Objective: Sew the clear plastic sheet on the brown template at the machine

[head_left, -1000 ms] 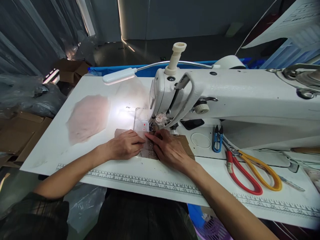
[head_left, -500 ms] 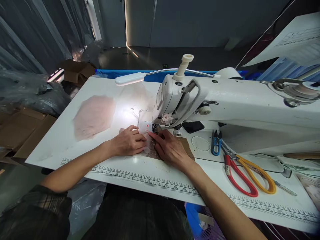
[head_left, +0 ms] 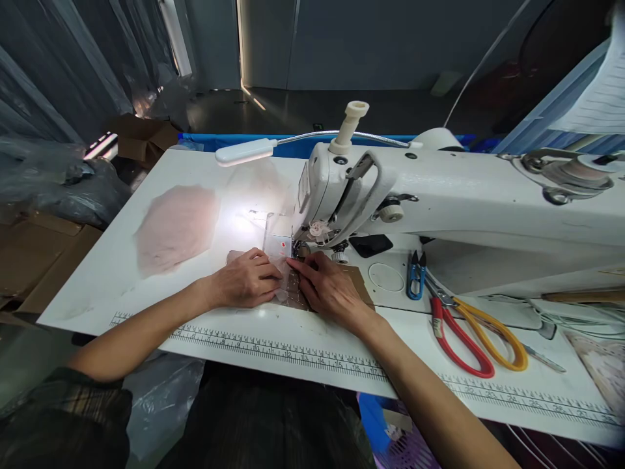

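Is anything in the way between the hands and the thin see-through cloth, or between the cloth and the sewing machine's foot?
Nothing that I can see. The left hand and right hand both touch the thin cloth, which lies right by the machine's foot.

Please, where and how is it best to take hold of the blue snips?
Probably best: pinch the blue snips across their blue body, coming from the near edge of the table. Their dark tips point away from there, and the big scissors lie close on the right.
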### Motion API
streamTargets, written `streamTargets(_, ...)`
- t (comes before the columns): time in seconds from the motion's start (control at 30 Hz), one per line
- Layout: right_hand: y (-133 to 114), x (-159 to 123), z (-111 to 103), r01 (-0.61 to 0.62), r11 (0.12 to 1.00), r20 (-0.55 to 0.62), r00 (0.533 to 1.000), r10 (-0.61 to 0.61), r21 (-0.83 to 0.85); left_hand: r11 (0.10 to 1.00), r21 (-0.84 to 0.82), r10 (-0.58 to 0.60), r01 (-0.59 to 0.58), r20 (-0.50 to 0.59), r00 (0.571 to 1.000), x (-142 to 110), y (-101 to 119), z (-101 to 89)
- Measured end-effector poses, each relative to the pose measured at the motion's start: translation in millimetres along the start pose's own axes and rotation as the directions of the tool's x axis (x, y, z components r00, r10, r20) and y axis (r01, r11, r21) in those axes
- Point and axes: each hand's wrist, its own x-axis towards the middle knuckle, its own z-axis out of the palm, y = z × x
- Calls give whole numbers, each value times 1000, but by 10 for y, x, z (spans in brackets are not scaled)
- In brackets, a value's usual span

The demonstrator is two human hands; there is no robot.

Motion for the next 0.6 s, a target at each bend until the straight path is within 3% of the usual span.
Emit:
streamTargets(0.47, 5, -38, -55, -5, 985, -5, 1000, 6, 171, 1000, 23, 14, -12, -68, 998, 36, 20, 0)
streamTargets(0.6, -4, -37, -101, -92, 960, -26, 994, 102, 266, 1000, 28, 7, -4, -83, 997, 52, 29, -1)
